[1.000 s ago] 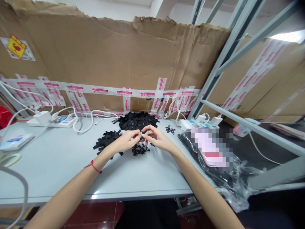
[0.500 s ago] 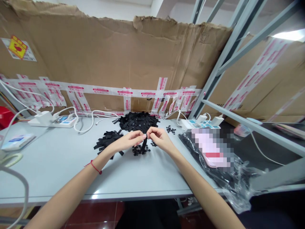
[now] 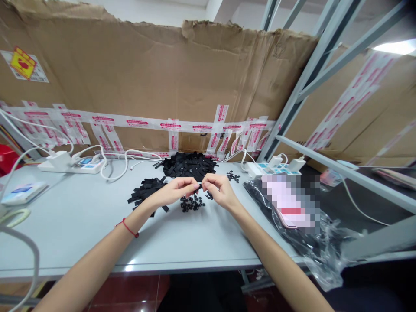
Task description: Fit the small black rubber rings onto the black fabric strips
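Note:
Both hands meet above the middle of the table, fingertips nearly touching. My left hand point(image 3: 180, 189) pinches one side of a short black strap point(image 3: 199, 187). At its other side, my right hand point(image 3: 218, 189) is closed in a pinch too; the fingers hide most of the piece. Just below lie small black rings point(image 3: 191, 204), loose in a cluster. Beside my left wrist is a pile of black straps point(image 3: 147, 190). A larger heap of black straps with rings point(image 3: 190, 166) rises behind the hands.
More small rings point(image 3: 233, 176) lie right of the heap. White power strips point(image 3: 69, 164) with cables stand at the back left and right. A phone point(image 3: 287, 203), partly blurred out, rests on a black plastic bag point(image 3: 260, 197). A cardboard wall point(image 3: 156, 78) closes off the back.
The strap between my fingers hung down as a flat band before; now it shows as a short piece across the fingertips with a thin edge below. My hands have barely shifted.

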A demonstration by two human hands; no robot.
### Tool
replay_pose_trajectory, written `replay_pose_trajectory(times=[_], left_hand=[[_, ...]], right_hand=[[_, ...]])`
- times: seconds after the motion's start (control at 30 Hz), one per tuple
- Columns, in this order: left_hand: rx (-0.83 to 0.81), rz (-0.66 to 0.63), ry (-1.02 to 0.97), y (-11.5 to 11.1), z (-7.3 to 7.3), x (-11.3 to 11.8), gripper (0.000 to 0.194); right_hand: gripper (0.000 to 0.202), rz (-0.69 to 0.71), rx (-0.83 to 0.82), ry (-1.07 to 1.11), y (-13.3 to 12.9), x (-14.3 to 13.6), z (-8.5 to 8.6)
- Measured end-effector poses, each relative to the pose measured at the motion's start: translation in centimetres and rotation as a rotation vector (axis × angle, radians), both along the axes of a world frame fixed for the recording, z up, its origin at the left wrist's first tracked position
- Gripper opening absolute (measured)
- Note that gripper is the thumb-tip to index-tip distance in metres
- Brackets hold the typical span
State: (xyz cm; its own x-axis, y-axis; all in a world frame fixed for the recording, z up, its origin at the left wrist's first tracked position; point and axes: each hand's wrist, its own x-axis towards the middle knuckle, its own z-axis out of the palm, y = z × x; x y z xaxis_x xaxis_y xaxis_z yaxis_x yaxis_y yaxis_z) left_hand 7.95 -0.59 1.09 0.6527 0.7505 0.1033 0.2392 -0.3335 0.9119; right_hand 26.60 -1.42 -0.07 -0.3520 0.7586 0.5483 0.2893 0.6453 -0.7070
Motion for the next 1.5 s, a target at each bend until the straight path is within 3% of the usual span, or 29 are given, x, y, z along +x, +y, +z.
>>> replay_pose_trajectory(times=[0.13, 0.37, 0.63, 0.87, 1.0, 1.1, 1.2, 1.3, 1.5], left_hand=[[0.033, 0.0, -0.042, -0.1, 0.2, -0.2, 0.033], [0.041, 0.063, -0.054, -0.2, 0.0, 0.3, 0.036], [0.032, 0.067, -0.039, -0.4, 0.2, 0.5, 0.042], [-0.05, 0.123, -0.058, 0.1, -0.1, 0.1, 0.036], [-0.176, 0.117, 0.03, 1.0, -1.3, -0.3, 0.031], [-0.206, 0.175, 0.151, 1.3, -2.0, -0.3, 0.03], [-0.172, 0.246, 0.253, 0.9, -1.9, -0.1, 0.031], [-0.152, 0.183, 0.317, 0.3, -1.3, -0.1, 0.026], [-0.185, 0.065, 0.342, 0.6, -0.8, -0.9, 0.018]], right_hand=[[0.032, -0.013, 0.086, -0.11, -0.3, -0.7, -0.6], [0.04, 0.013, 0.007, -0.047, 0.4, -0.7, -1.6], [0.042, 0.089, -0.004, -0.109, 0.4, -0.4, -1.4], [0.042, 0.048, -0.243, 0.055, 1.0, -1.3, -2.7], [0.035, 0.093, -0.415, 0.121, 1.9, -1.0, -3.0], [0.029, 0.064, -0.396, 0.034, 2.0, -0.4, -2.6], [0.026, 0.131, -0.359, -0.034, 1.5, -0.4, -2.3], [0.025, 0.186, -0.349, -0.084, 1.2, -0.6, -2.2], [0.023, 0.127, -0.401, -0.156, 1.7, -0.1, -2.1]])
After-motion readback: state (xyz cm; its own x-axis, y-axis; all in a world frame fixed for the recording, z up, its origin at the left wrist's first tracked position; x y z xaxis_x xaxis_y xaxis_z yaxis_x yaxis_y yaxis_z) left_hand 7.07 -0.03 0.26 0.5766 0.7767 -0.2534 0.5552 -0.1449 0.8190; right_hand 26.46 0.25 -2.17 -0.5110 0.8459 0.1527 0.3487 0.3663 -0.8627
